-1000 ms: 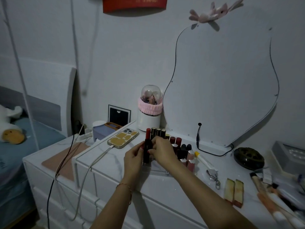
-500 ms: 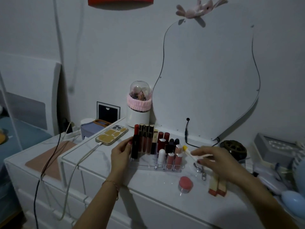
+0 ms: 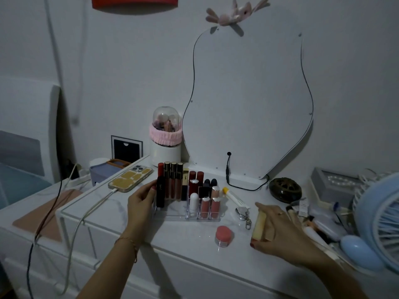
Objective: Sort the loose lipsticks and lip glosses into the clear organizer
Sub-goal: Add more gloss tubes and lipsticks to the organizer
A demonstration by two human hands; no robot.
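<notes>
The clear organizer (image 3: 179, 215) stands mid-dresser with several lipsticks and lip glosses upright in its slots. My left hand (image 3: 141, 198) grips its left end, the thumb against a black lipstick tube (image 3: 160, 196) in the front left slot. To the right, my right hand (image 3: 280, 230) lies over two pale yellow tubes (image 3: 259, 225) flat on the dresser, fingers curled around them and thumb at their near end. A white tube with a yellow cap (image 3: 234, 197) lies loose just right of the organizer. A small pink-lidded jar (image 3: 223, 234) sits in front.
A phone (image 3: 129, 178) on a charging cable lies left of the organizer. Behind stand a domed brush holder (image 3: 165, 145) and a mirror (image 3: 248, 104). A metal keyring (image 3: 244, 213), a dark round dish (image 3: 285, 188), a blue fan (image 3: 382, 221) and cluttered cosmetics fill the right side.
Both hands were at the black lipstick in the organizer. My right hand then left it, swung right over the dresser and came down onto the pale yellow tubes. The left hand stayed.
</notes>
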